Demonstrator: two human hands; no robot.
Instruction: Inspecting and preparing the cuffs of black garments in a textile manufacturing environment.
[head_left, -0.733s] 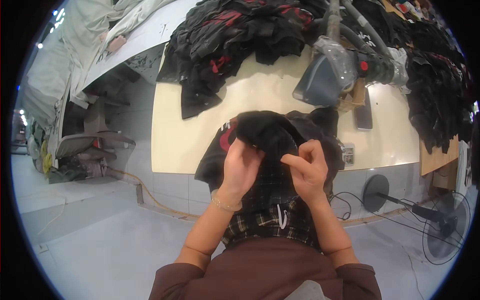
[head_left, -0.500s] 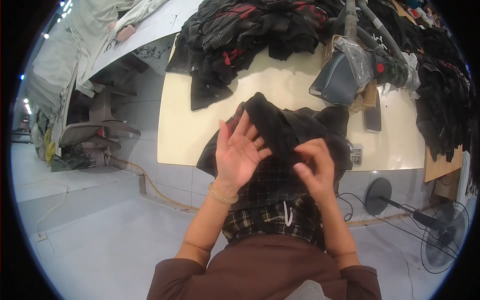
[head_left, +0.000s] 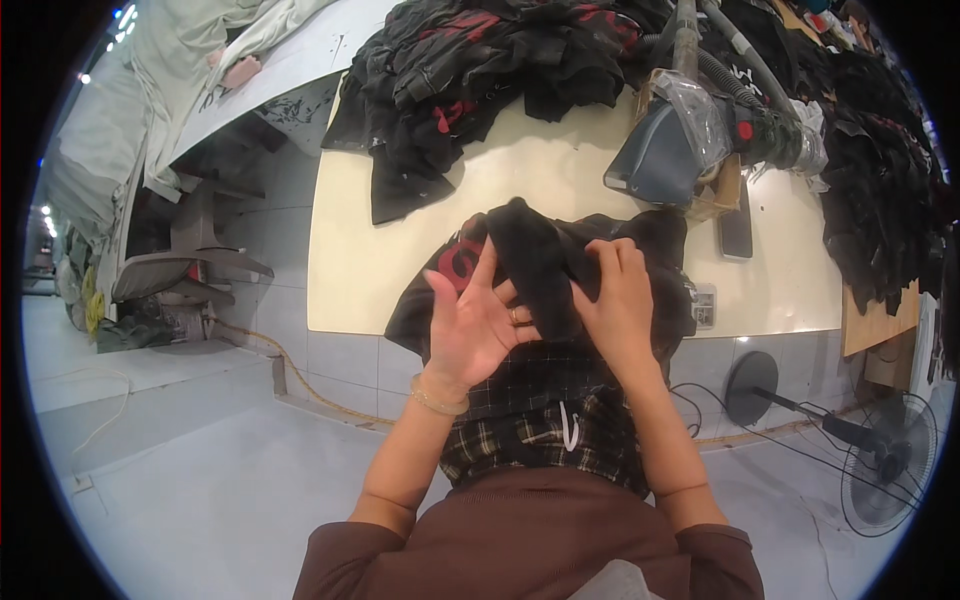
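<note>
A black garment [head_left: 537, 270] with a red print lies over the near edge of the cream table, part of it raised as a folded flap. My left hand [head_left: 468, 330] is palm up with thumb and fingers spread; its fingertips pass behind the flap's left side and are partly hidden. A ring and a beaded bracelet show on it. My right hand [head_left: 622, 305] bends over the flap's right side, thumb against the cloth and fingers curled, gripping it. The garment's lower part hangs toward my lap, over dark plaid cloth [head_left: 500, 448].
Dark garments with red prints are heaped [head_left: 480, 70] at the table's [head_left: 345, 250] back. A grey machine head with hoses [head_left: 655, 150] and a phone [head_left: 735, 232] stand right of the garment. A fan [head_left: 885, 465] is at lower right, a chair [head_left: 190, 265] at left.
My right hand has moved forward and up along the flap, its fingers now on the cloth. More red print shows by my left hand, which stays spread. The view has shifted slightly.
</note>
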